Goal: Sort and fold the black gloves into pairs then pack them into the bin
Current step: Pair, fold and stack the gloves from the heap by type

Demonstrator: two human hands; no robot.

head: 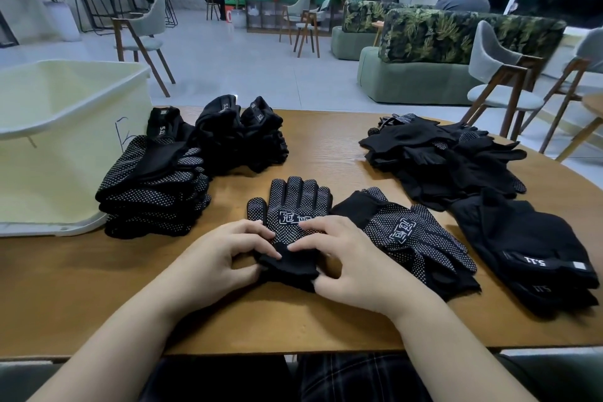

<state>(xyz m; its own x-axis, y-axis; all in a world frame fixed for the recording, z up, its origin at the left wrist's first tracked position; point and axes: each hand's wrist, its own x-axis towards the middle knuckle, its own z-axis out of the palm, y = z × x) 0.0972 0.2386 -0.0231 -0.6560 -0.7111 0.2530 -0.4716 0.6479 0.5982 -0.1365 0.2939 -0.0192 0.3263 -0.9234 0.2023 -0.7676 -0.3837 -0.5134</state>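
1. We have both hands on the dotted glove lying palm-up at the middle of the wooden table, fingers pointing away from us. It may be 2 gloves laid one on the other; we cannot tell.
2. Our left hand pinches the knit cuff from the left, fingers curled over its top edge. Our right hand grips the same cuff from the right, thumb tucked under and fingertips pressing on top.
3. We judge the step in hand to be the fold: the cuff is bunched and lifted slightly off the table, ready to be turned over toward the fingers.
4. The next move calls for both hands to carry the cuff forward together, keeping the edges aligned so the fold lies flat and the printed logo stays square.
5. Just right of it lies another dotted glove, angled, and beyond that the 5.11 gloves and a loose unsorted heap.
6. Folded dotted stacks and folded 5.11 stacks sit at the far left, touching or just beside the pale yellow bin, where the folded pairs must go.
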